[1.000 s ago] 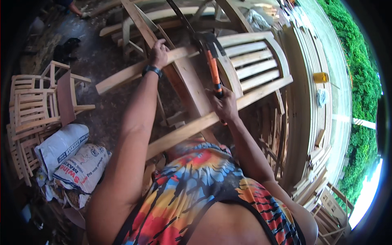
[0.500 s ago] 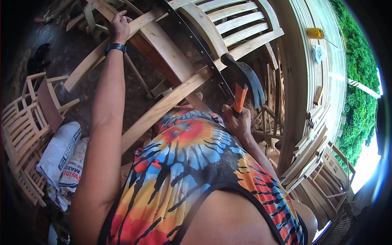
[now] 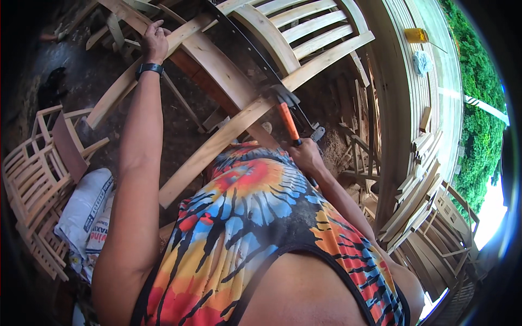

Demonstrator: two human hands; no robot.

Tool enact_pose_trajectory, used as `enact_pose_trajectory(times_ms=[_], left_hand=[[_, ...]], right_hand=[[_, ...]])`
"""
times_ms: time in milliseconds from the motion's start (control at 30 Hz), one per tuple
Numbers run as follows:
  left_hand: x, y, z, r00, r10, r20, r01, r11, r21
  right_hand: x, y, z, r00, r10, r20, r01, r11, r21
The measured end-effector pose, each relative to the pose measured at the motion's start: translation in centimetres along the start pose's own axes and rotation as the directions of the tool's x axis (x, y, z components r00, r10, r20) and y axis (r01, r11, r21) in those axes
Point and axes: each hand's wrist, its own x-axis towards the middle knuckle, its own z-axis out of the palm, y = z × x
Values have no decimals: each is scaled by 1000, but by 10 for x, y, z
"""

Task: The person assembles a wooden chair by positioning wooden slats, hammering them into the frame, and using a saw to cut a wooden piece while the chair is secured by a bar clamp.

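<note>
My right hand (image 3: 308,157) is wrapped around the handle of a claw hammer (image 3: 289,122) with an orange and black grip. The hammer's dark head lies over the joint where a pale wooden leg (image 3: 217,144) meets the slatted chair back (image 3: 321,41). A long black bar clamp (image 3: 250,41) with holes runs across the wooden chair frame there. Up at the left, my left hand (image 3: 156,42), a dark watch on its wrist, grips a curved wooden piece (image 3: 114,98) of the frame. A wide plank (image 3: 217,70) spans between the two sides.
Slatted wooden chair parts (image 3: 38,168) stand at the left beside white printed sacks (image 3: 89,204). Along the right runs a long ledge of boards (image 3: 399,81) bearing a yellow container (image 3: 416,36) and a crumpled plastic bag (image 3: 422,63). Stacked wood pieces (image 3: 418,201) lie at lower right.
The hammer has swung down and left, its head going from above the frame's right side to the joint by the clamp. My left hand keeps its grip, shifting only slightly in view.
</note>
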Motion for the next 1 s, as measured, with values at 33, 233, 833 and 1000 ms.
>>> enact_pose_trajectory(times_ms=[33,233,833,1000], left_hand=[[1,-4,-5,1000,-14,17,14,1000,5],[0,4,0,1000,-24,-15,24,1000,5],[2,-8,0,1000,-4,-8,5,1000,18],[2,-6,1,1000,6,-15,-5,998,57]], right_hand=[[2,-7,-6,997,72,39,-73,997,9],[-9,17,15,985,-130,-115,147,976,159],[-26,-2,-15,987,-162,12,159,978,138],[-19,17,-2,786,-614,-80,612,790,-48]])
